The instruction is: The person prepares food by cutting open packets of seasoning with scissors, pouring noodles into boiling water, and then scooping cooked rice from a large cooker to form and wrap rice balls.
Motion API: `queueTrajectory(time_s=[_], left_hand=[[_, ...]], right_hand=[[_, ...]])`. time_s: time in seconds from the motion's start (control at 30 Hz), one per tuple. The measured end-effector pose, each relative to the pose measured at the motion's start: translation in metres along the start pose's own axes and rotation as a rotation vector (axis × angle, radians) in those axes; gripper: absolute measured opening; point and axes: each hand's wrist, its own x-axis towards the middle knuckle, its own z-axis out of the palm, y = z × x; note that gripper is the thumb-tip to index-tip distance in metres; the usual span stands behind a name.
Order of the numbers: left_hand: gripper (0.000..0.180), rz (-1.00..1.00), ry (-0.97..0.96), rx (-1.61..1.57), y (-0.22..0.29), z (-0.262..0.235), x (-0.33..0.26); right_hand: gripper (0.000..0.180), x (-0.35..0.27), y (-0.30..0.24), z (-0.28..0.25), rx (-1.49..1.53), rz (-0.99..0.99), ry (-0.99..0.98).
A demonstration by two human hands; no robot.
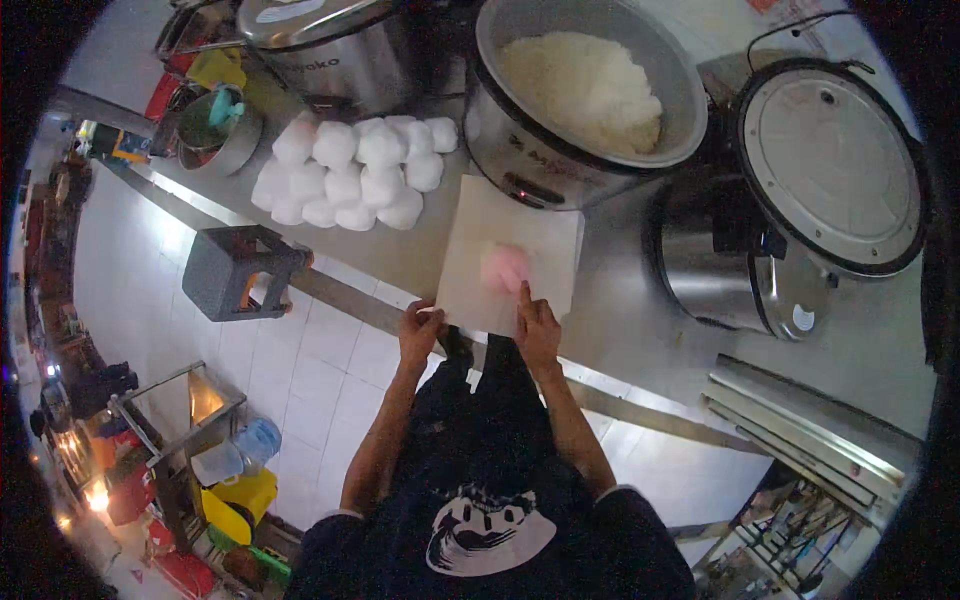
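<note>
A stack of pale wrapping paper (470,230) lies on the steel counter in front of an open rice cooker. On its middle rests a small pink, soft-looking piece (505,266); its kind is unclear. My left hand (420,332) is closed on the paper's near left corner, fingers bent over the edge. My right hand (538,328) is at the near right side of the paper. Its index finger is stretched out and its tip touches the edge of the pink piece, while the other fingers are partly curled.
Cooked rice (590,90) fills part of the open rice cooker (560,165). Rounded white bundles (355,170) are piled to the left. A closed cooker (340,65) stands behind them. At right are another cooker (715,255) and a round lid (830,170). A dark stool (240,270) is below the counter.
</note>
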Motion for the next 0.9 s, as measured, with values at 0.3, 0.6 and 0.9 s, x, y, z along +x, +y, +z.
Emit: queueTrajectory(time_s=[0.3,0.6,0.9], left_hand=[[0.016,0.383,-0.006,0.481,-0.013,-0.011,0.000],[0.024,0.681,-0.176,0.620,0.026,-0.016,0.001],[0.020,0.785,-0.104,0.793,0.033,-0.017,0.000]], right_hand=[[0.053,0.107,-0.063,-0.170,-0.054,-0.127,0.608],[0.037,0.185,-0.098,-0.252,0.046,-0.296,0.229],[0.030,-0.022,0.014,-0.037,0.030,0.027,-0.280]])
